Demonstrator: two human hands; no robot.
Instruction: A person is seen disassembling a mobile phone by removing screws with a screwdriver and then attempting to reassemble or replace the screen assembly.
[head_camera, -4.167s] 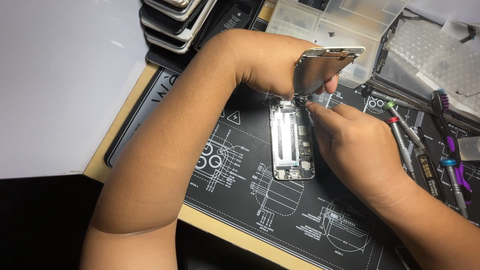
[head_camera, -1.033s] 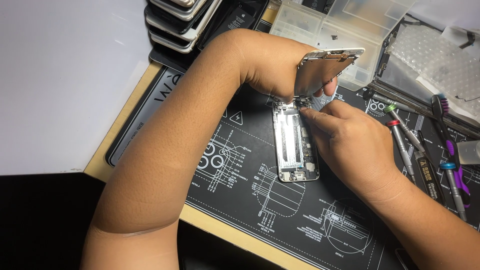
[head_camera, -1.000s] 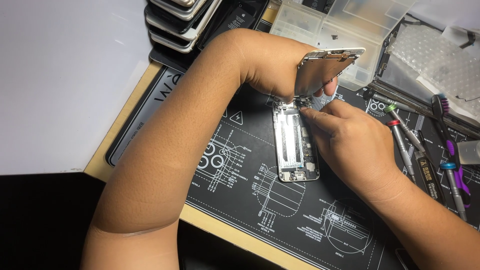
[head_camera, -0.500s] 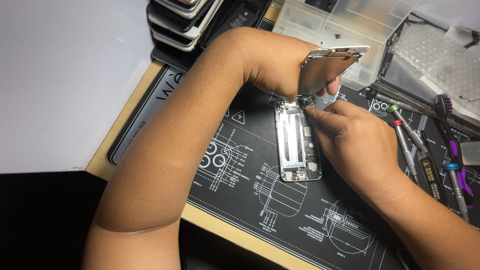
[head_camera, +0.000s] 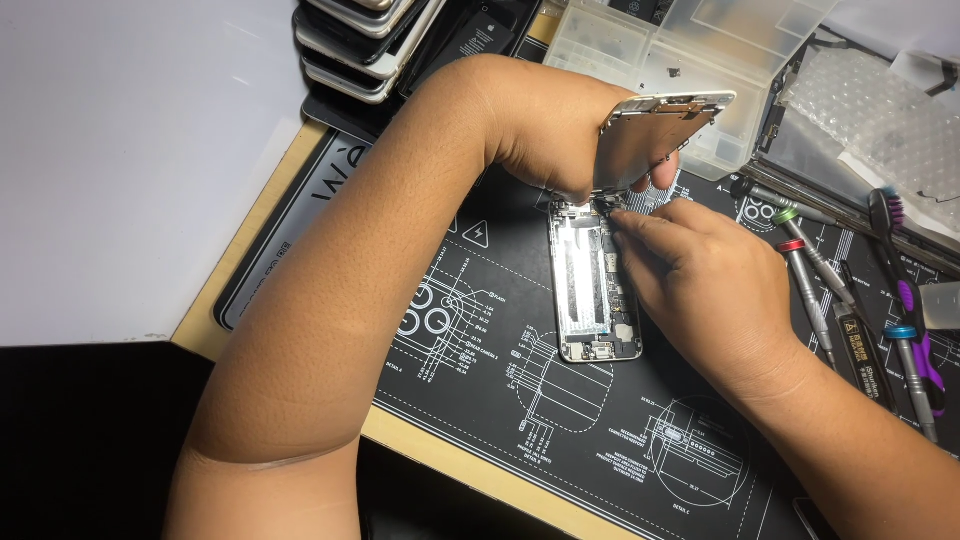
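While left hand (head_camera: 545, 130) grips the lifted screen panel (head_camera: 655, 135) tilted up, right hand (head_camera: 700, 280) fingertips pinch at the connector area atop the open phone body (head_camera: 592, 290); freeing it likely needs steady, gentle pull.

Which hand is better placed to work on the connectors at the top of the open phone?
Right hand: its fingertips already touch the phone top. Left hand holds the screen up.

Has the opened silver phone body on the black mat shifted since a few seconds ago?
No real shift: the opened silver phone body lies at the same spot against the black mat's printed circles.
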